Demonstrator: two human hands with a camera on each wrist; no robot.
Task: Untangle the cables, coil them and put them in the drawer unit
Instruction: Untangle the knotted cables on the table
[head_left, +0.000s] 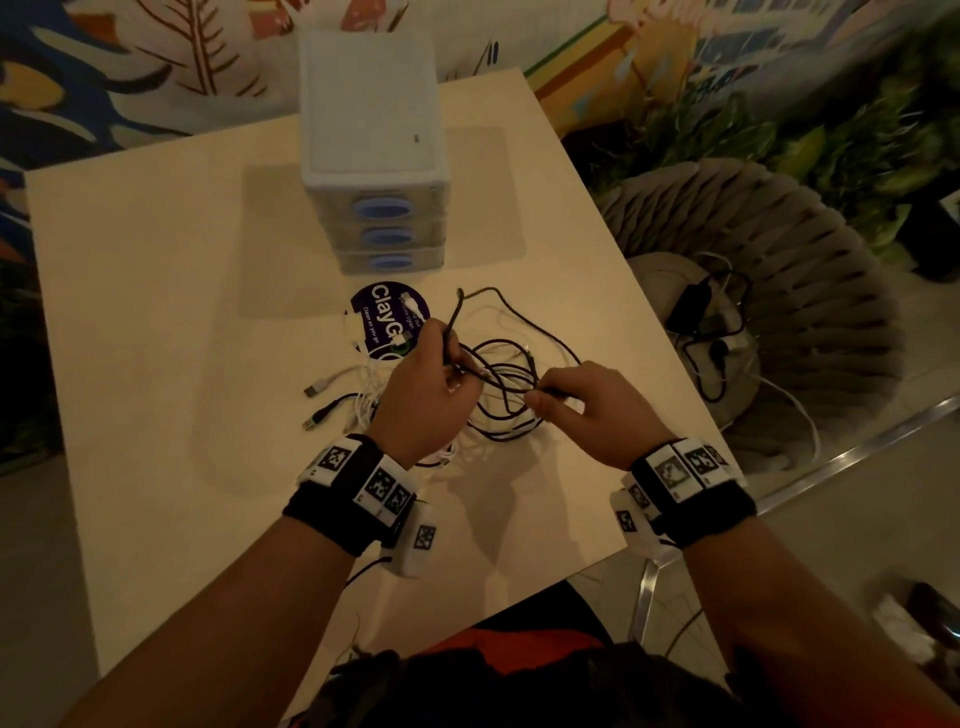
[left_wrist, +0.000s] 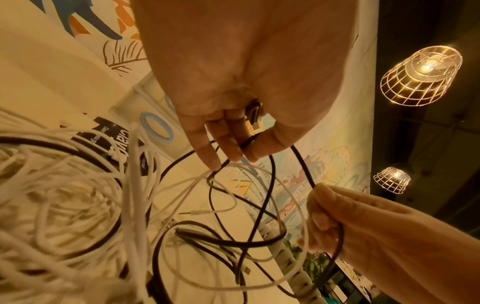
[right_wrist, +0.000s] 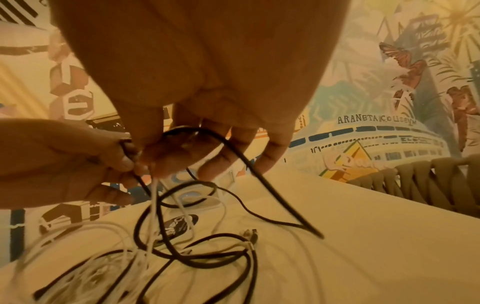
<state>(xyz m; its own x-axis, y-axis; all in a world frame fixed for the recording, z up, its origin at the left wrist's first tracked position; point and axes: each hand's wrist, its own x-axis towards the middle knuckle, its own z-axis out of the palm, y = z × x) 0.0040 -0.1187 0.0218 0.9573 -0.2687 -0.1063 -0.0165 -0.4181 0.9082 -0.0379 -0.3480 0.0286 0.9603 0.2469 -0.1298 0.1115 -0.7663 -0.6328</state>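
Two hands work over a pale desk (head_left: 156, 291). The left hand (head_left: 415, 395) pinches a black cable (head_left: 524, 317) between thumb and fingers, with the cable's end standing up past its knuckles toward 12 o'clock. The right hand (head_left: 592, 405), at 3 o'clock of the left, has its fingers curled round another stretch of the same black cable, so a short span runs between the two hands. Below them lies the tangle of cables (head_left: 498, 395), black and white strands looped together; how many separate cables it holds cannot be told. Two loose USB plugs lie on the desk at 9 o'clock of the left hand: one on a white lead (head_left: 317, 388) and one on a black lead (head_left: 314, 420).

One drawer unit (head_left: 374, 156) stands at 12 o'clock of the hands, white, with three drawers stacked, each with a blue oval handle, all three pushed in. One round dark sticker (head_left: 389, 312) reading "ClayGo" lies on the desk between the unit and the tangle, with white cable crossing it.

The left wrist view alone shows a dark plug (left_wrist: 253, 115) tucked against the left palm, a thin white cable looping off the fingertips, a thick mass of white cable (left_wrist: 52, 205) at 9 o'clock, and two wire-caged lamps (left_wrist: 420, 76) overhead. The right wrist view alone shows the black cable arching over the right hand's fingers (right_wrist: 270, 158) and a mural (right_wrist: 376, 121) lettered "ARANETA COLISEUM". Only the head view shows a woven chair (head_left: 779, 291) at 3 o'clock of the desk, with more cables lying on its seat
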